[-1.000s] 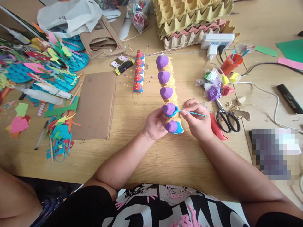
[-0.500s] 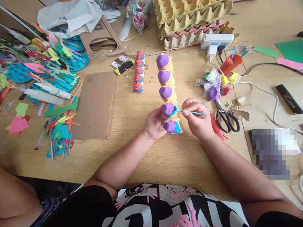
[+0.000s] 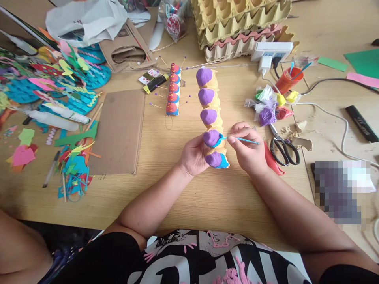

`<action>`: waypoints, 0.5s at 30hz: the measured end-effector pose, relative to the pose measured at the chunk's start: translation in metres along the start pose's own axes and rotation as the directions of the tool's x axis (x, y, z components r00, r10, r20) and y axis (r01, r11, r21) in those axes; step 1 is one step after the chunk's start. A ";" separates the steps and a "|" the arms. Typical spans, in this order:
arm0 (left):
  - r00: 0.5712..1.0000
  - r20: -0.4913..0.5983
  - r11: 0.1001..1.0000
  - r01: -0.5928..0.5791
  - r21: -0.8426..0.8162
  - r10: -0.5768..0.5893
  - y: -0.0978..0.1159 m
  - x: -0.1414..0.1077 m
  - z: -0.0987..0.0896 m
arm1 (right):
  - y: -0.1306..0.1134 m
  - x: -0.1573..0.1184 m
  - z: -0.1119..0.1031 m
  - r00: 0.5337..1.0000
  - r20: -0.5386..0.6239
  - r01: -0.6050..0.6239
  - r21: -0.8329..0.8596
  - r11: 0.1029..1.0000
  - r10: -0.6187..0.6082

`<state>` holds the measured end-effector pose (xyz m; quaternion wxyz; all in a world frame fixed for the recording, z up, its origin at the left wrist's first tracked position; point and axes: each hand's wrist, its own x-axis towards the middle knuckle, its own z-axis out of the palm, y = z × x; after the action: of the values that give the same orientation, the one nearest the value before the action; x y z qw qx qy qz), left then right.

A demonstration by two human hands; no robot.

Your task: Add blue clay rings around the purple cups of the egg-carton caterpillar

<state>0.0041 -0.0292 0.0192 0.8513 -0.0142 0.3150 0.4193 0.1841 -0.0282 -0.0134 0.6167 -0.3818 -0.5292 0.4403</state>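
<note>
My left hand (image 3: 194,155) holds an egg-carton strip (image 3: 213,101) from its left side near the lower end, with its fingertips hidden behind. Purple modelling clay (image 3: 211,138) caps each bump of the yellowish strip. Blue clay (image 3: 224,161) covers the side of the lowest bump, and some lies beside the purple on the bump above. Pinched in my right hand (image 3: 247,150) is a thin blue clay tool (image 3: 247,140), its tip touching the blue clay on that second bump from the bottom. Farther off stands a finished-looking red and blue caterpillar strip (image 3: 173,94) with purple-tipped sticks.
Black-handled scissors (image 3: 282,148), bagged clay (image 3: 267,114) and an orange cup (image 3: 288,81) lie to the right. Stacked egg trays (image 3: 237,27) and a power strip (image 3: 272,51) are behind. At left are a cardboard sheet (image 3: 118,132), glue bottles (image 3: 56,120) and paper scraps (image 3: 77,165).
The egg-carton strip has shifted very slightly right and down in view. The tool tip stays at the blue clay on the second bump; both grips look the same.
</note>
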 end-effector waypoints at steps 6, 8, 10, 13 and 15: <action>1.000 0.007 1.000 -0.021 0.003 0.021 0.001 0.000 0.001 | 0.002 0.000 -0.002 1.000 0.015 -0.003 0.020 1.000 0.003; 0.999 -0.022 0.999 -0.037 -0.008 0.037 0.002 0.000 0.002 | 0.003 0.000 -0.003 0.999 0.033 -0.020 0.030 0.999 0.019; 0.998 -0.039 0.999 -0.041 -0.013 0.040 0.002 0.000 0.003 | 0.005 0.000 -0.003 0.999 0.036 -0.030 0.059 0.998 0.028; 0.999 -0.019 1.000 -0.030 -0.007 0.030 0.003 0.000 0.004 | 0.007 0.000 -0.004 1.000 0.022 -0.018 0.107 0.994 0.016; 1.000 -0.012 1.000 -0.024 -0.016 0.024 0.002 -0.001 0.004 | 0.008 0.000 -0.004 1.000 0.021 -0.008 0.108 0.994 0.006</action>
<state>0.0044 -0.0271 0.0238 0.8443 -0.0197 0.3166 0.4318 0.1868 -0.0251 -0.0214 0.6293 -0.3451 -0.5095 0.4746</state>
